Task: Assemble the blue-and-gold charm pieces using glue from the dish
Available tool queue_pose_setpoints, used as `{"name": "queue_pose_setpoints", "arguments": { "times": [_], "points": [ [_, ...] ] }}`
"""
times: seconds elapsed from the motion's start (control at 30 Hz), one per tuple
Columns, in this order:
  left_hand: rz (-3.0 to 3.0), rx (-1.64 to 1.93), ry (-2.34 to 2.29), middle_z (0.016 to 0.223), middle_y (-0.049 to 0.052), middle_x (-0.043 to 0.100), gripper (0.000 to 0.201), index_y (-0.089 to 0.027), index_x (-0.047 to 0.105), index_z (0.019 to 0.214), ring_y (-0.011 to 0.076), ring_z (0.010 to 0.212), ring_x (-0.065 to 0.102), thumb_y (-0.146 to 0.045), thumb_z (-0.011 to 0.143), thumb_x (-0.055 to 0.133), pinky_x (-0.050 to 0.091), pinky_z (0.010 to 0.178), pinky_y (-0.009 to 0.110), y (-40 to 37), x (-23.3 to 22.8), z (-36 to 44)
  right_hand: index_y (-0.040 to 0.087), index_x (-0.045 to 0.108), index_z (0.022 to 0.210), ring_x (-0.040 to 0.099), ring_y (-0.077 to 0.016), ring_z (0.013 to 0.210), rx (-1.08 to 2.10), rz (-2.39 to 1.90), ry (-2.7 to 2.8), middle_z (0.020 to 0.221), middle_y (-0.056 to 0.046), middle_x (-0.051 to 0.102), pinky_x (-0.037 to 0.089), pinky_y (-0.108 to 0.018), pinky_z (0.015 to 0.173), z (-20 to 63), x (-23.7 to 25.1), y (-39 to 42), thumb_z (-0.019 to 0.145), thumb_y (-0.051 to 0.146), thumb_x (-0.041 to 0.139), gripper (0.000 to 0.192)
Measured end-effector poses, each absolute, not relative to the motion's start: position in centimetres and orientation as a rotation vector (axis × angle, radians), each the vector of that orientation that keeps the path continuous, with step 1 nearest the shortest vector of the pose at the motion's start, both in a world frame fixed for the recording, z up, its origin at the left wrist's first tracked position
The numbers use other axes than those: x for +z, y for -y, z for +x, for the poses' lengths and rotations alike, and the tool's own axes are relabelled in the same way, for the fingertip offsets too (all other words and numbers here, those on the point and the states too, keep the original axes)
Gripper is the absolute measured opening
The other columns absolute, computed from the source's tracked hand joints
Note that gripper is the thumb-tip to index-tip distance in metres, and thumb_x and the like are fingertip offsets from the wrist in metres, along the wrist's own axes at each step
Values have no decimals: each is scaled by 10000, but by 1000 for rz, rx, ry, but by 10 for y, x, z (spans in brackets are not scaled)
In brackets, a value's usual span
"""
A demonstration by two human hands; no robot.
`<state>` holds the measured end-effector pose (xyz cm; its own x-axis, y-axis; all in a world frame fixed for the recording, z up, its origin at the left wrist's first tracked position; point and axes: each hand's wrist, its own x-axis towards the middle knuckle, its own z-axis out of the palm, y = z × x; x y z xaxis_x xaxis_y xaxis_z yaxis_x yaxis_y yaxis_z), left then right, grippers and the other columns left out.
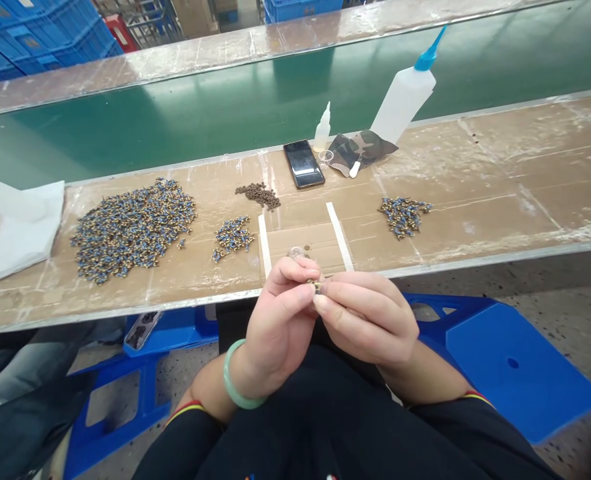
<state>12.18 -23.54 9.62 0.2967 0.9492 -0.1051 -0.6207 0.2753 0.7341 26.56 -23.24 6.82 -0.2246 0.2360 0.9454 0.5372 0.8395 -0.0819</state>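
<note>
My left hand (288,320) and my right hand (370,317) meet in front of the table's near edge. Between their fingertips they pinch a small brass-coloured metal part (316,285), mostly covered by the fingers. Just beyond the hands lies a cardboard pad (302,237) held by two white tape strips, with a small clear ring-like piece (296,252) on it. A small pile of blue and brass parts (233,237) sits left of the pad, and another similar pile (404,217) is to the right. Small brown discs (260,195) are heaped behind the pad.
A large heap of blue and brass parts (132,227) covers the left of the table. At the back stand a phone (304,164), a small dropper bottle (322,130), a camouflage-patterned pouch (362,150) and a tall white bottle (404,100). Blue stools (520,367) are below.
</note>
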Motion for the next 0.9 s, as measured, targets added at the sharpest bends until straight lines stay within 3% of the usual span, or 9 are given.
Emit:
{"name": "queue_pose_setpoints", "arguments": {
  "times": [0.17, 0.33, 0.57, 0.63, 0.7, 0.8, 0.9],
  "points": [
    [511, 1119, -630, 834, -26, 536, 168, -219, 646, 758, 97, 723, 515, -202, 704, 804, 488, 695, 211, 238, 105, 124, 134, 748, 972, 759, -174, 1037, -320, -626, 1827, 1073, -53, 754, 694, -265, 924, 266, 65, 235, 904, -12, 720, 163],
    [515, 1111, -597, 894, -2, 586, 216, -244, 749, 818, 141, 805, 543, -196, 627, 836, 513, 763, 266, 240, 103, 122, 144, 756, 975, 757, -178, 990, -303, -637, 1750, 1034, -59, 749, 687, -264, 894, 266, 62, 234, 908, 4, 706, 163],
    [614, 1139, -616, 915, 16, 627, 374, -246, 776, 1039, 131, 745, 531, -220, 667, 763, 471, 683, 261, 233, 81, 127, 239, 733, 1223, 754, -218, 881, -275, -797, 1659, 977, -43, 780, 669, -362, 747, 280, 34, 234, 831, 26, 778, 449],
    [738, 1185, -755, 886, 16, 632, 290, -230, 755, 988, 128, 699, 505, -238, 699, 766, 447, 649, 271, 229, 67, 120, 276, 725, 1223, 750, -238, 864, -265, -1003, 1640, 973, -51, 784, 644, -410, 780, 304, 11, 230, 844, 58, 778, 440],
    [952, 1204, -968, 798, 23, 635, 130, -212, 724, 844, 149, 689, 513, -306, 761, 760, 446, 648, 291, 223, 53, 102, 252, 744, 1165, 748, -269, 905, -268, -1260, 1615, 998, -89, 793, 611, -447, 836, 335, -14, 222, 897, 138, 746, 292],
    [1328, 1219, -1365, 708, 26, 647, 171, -223, 706, 755, 188, 682, 547, -383, 814, 714, 469, 660, 322, 212, 38, 59, 203, 763, 1082, 719, -278, 873, -342, -1551, 1598, 963, -119, 798, 560, -442, 837, 383, -47, 203, 959, 264, 676, 163],
    [1571, 1239, -1796, 787, 46, 693, 124, -220, 706, 799, 219, 750, 613, -337, 809, 667, 516, 757, 360, 194, 28, 13, 176, 764, 1020, 681, -290, 800, -406, -1728, 1508, 891, -139, 789, 513, -446, 800, 410, -58, 189, 949, 347, 644, 221]
  ]
}}
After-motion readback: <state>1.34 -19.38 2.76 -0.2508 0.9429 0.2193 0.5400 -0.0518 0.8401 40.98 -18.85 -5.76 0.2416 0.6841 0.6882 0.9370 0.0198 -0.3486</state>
